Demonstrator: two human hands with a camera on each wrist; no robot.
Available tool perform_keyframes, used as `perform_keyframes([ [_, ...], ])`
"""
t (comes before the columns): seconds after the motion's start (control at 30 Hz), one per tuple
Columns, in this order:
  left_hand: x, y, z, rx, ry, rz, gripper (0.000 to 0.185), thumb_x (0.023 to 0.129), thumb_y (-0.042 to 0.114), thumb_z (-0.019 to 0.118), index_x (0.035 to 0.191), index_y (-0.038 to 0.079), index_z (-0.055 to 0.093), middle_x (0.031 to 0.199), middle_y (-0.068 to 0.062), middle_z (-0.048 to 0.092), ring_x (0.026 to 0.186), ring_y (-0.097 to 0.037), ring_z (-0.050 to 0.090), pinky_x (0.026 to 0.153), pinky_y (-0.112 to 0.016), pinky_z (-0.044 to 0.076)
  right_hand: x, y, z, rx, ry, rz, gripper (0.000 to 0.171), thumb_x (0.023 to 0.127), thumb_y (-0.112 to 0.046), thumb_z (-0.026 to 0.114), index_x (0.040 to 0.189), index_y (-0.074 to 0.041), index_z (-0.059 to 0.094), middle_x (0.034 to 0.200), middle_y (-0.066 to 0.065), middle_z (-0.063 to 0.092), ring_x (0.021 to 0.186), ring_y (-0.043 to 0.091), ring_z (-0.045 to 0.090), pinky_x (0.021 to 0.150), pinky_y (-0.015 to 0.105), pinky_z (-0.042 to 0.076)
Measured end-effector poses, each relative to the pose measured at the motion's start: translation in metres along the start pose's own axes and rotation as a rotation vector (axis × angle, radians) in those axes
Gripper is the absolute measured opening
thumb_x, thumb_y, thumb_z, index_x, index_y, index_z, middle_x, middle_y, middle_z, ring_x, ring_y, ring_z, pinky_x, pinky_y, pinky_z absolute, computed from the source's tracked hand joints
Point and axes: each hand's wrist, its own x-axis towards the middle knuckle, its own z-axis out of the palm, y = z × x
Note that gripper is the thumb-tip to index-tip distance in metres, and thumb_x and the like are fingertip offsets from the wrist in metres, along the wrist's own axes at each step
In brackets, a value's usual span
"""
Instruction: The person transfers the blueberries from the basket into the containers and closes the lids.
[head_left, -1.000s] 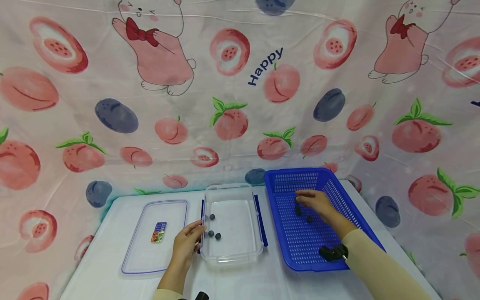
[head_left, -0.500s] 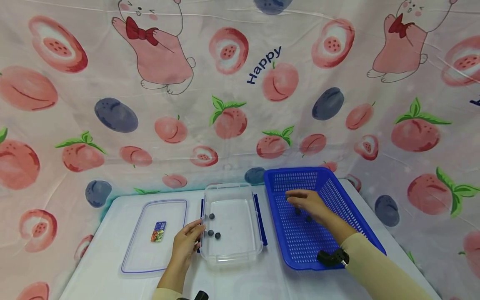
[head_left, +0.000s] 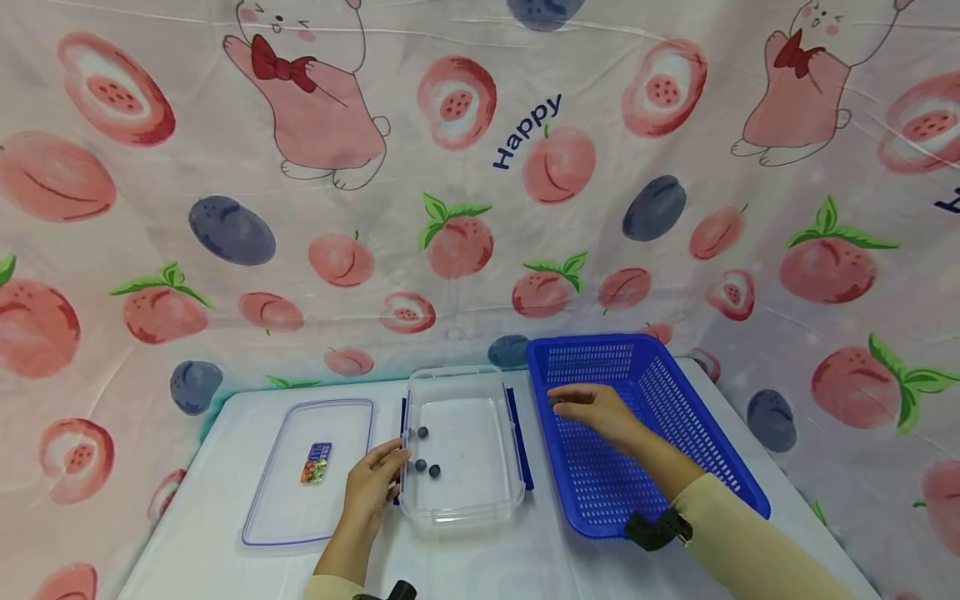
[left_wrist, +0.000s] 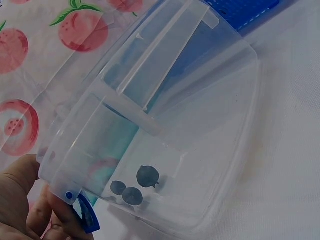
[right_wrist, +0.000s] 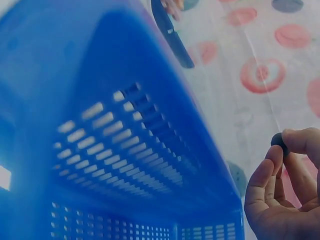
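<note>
My right hand [head_left: 600, 412] is over the left part of the blue basket [head_left: 577, 492], thumb and fingertips pinching a blueberry [right_wrist: 280, 142]. My left hand [head_left: 371, 483] grips the left side of a clear plastic box [head_left: 465, 517], its thumb at the rim and fingers by the blue clip [left_wrist: 87, 215]. Several blueberries [left_wrist: 148, 176] lie inside the box, grouped toward its left side; the left wrist view shows their small crowns. The right hand and forearm hide part of the basket floor.
A clear lid with a blue edge [head_left: 255, 508] and a colourful label [head_left: 317, 463] lies left of the box on the white tablecloth [head_left: 202, 500]. A fruit-print curtain [head_left: 450, 333] hangs behind the table. The basket stands right beside the box.
My right hand has moved left across the basket, carrying the pinched blueberry toward the basket's left wall. My left hand and the box have stayed put.
</note>
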Motion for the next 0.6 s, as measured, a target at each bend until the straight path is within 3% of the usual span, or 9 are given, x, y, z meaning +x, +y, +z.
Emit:
perform_keyframes([
  [0.37, 0.0, 0.0, 0.0, -0.007, -0.002, -0.009, 0.047, 0.089, 0.024, 0.073, 0.129, 0.002, 0.061, 0.087, 0.009, 0.064, 0.079, -0.01, 0.052, 0.056, -0.018, 0.046, -0.003, -0.004, 0.029, 0.046, -0.054, 0.007, 0.037, 0.093, -0.018, 0.069, 0.124, 0.001, 0.065, 0.124, 0.021, 0.064, 0.11, 0.024, 0.064, 0.094, 0.037, 0.054],
  [0.6, 0.001, 0.0, 0.0, -0.02, 0.0, -0.008, 0.046, 0.089, 0.022, 0.073, 0.128, 0.001, 0.061, 0.086, 0.011, 0.065, 0.078, -0.009, 0.053, 0.056, -0.017, 0.046, -0.002, -0.004, 0.037, 0.101, -0.091, 0.019, 0.038, 0.093, -0.014, 0.067, 0.126, 0.006, 0.062, 0.117, 0.025, 0.065, 0.096, 0.022, 0.068, 0.088, 0.036, 0.056],
])
